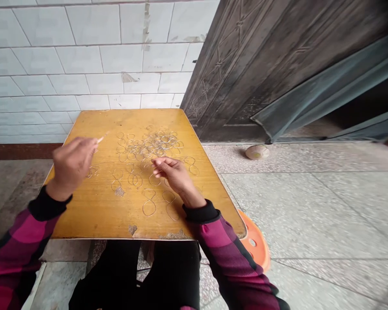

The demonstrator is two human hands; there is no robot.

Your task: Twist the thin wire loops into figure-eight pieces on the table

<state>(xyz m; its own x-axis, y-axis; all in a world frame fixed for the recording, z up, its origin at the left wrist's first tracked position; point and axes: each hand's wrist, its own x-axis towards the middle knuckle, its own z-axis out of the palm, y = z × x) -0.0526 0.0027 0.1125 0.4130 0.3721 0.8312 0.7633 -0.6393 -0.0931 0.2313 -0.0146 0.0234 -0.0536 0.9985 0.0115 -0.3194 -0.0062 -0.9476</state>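
My left hand (73, 164) is raised over the left side of the wooden table (93, 215). Its fingers are closed on a thin pale stick (100, 140), whose blurred tip points right. My right hand (173, 173) is above the middle of the table, thumb and fingertips pinched together. Whatever they pinch is too small to make out. Beyond that hand lies a tangled heap of thin wire loops (158, 144). Several single wire figure-eights lie nearer me, among them one wire figure-eight (149, 207) in front of the right hand.
A white tiled wall (84, 60) rises behind the table, with a dark carved wooden door (233, 86) to the right. An orange stool (261, 249) shows beside the near right corner. A round pale object (257, 151) sits on the floor by a grey-green curtain (310, 99).
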